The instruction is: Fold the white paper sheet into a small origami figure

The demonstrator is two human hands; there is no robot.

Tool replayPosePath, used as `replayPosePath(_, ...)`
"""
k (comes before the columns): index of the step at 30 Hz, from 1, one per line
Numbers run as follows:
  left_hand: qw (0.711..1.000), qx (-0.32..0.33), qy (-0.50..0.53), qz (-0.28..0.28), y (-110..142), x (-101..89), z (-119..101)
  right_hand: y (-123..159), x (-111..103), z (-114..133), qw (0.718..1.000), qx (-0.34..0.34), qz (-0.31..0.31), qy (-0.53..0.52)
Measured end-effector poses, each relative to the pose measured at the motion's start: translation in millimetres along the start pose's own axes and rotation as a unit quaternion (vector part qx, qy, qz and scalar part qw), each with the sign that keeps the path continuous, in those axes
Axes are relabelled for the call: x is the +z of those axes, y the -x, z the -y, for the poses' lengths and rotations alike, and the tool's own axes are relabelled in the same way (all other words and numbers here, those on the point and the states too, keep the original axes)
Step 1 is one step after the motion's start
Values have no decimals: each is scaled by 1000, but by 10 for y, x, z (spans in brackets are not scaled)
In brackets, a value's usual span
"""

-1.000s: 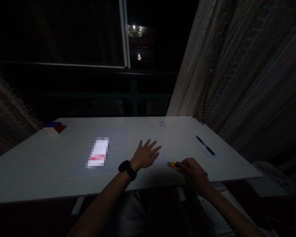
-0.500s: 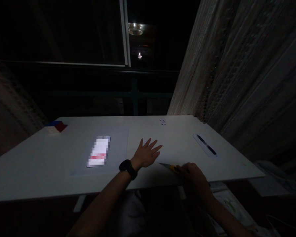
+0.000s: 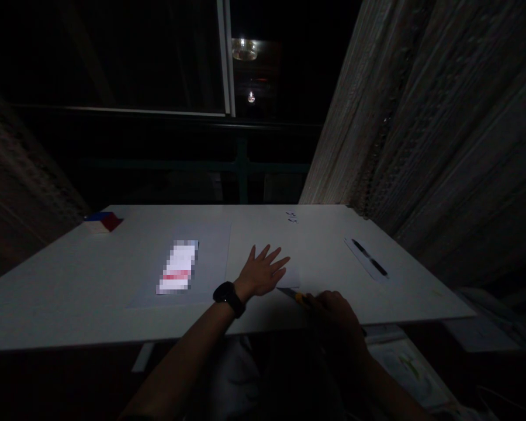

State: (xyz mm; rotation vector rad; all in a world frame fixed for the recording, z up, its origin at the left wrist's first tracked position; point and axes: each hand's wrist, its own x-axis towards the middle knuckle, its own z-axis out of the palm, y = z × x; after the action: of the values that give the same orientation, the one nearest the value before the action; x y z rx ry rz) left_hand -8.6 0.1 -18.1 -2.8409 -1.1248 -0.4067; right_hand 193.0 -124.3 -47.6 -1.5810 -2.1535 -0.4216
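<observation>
My left hand (image 3: 263, 273), with a black watch on its wrist, lies flat with fingers spread over a white piece of paper (image 3: 291, 276), whose edge shows faintly to the right of the fingers. In my right hand (image 3: 333, 308) is a yellow-and-black utility knife (image 3: 301, 299), its blade out and pointing left. The blade tip is just below the fingers of my left hand, near the paper's lower edge. In the dim light I cannot tell whether it touches the paper.
A lit phone (image 3: 178, 267) lies on a larger sheet (image 3: 214, 248) to the left. At the back left is a red, blue and white block (image 3: 103, 222). A black pen (image 3: 370, 258) rests on paper at right. Small blue marks (image 3: 291, 218) show near the table's back edge.
My right hand has moved the knife slightly left, so the blade tip is closer to my left hand. The left hand stays flat. The whole view has shifted a little.
</observation>
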Motion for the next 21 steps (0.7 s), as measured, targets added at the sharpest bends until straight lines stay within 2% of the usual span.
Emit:
replayPosePath(8, 1000, -3, 5, 2, 3, 4, 3, -62, -8, 110, 998, -22, 4, 62)
replayPosePath(16, 1000, -10, 12, 3, 5, 8, -8, -41, 4, 115, 999, -16, 0, 33)
replayPosePath(21, 996, -61, 65, -5, -33, -69, 67, -38, 44, 81, 1000, 3, -5, 13)
